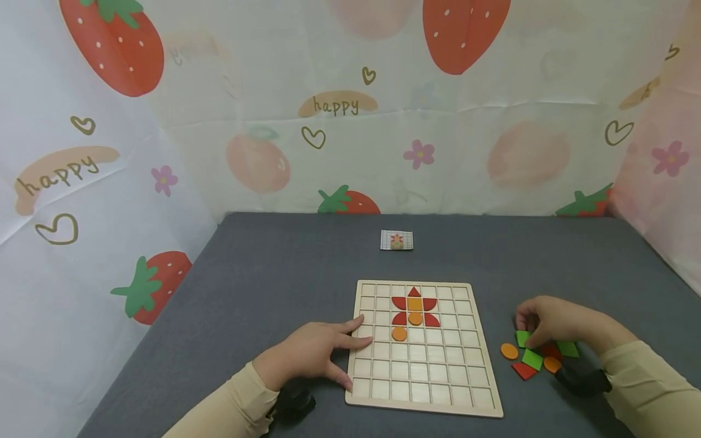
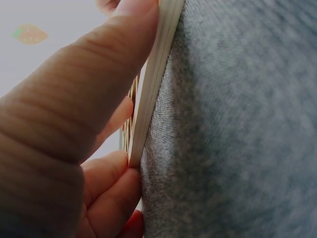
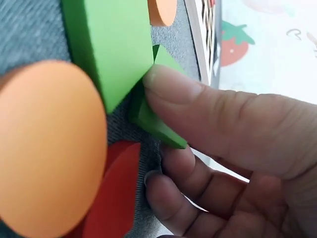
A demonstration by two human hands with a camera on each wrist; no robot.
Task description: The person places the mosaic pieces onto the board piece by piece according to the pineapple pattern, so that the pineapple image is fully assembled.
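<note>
A wooden grid board (image 1: 438, 390) lies on the dark cloth. Along its left edge rests my left hand (image 1: 309, 351) with spread fingers, the thumb against the board's side (image 2: 157, 59). Red pieces surround an orange square (image 1: 415, 303) and an orange disc (image 1: 415, 318) on the grid; another orange disc (image 1: 399, 333) sits lower left. To the right of the board, my right hand (image 1: 558, 317) pinches a green square tile (image 3: 171, 130) between thumb and fingers, close over the cloth. Another green square (image 3: 116, 44) lies right beside it.
Around the right hand are loose pieces: orange discs (image 1: 509, 351), a red piece (image 1: 524, 370) and green squares (image 1: 532, 359). A small pattern card (image 1: 397, 240) lies beyond the board. Strawberry-printed curtains (image 1: 350, 152) stand behind and beside the table.
</note>
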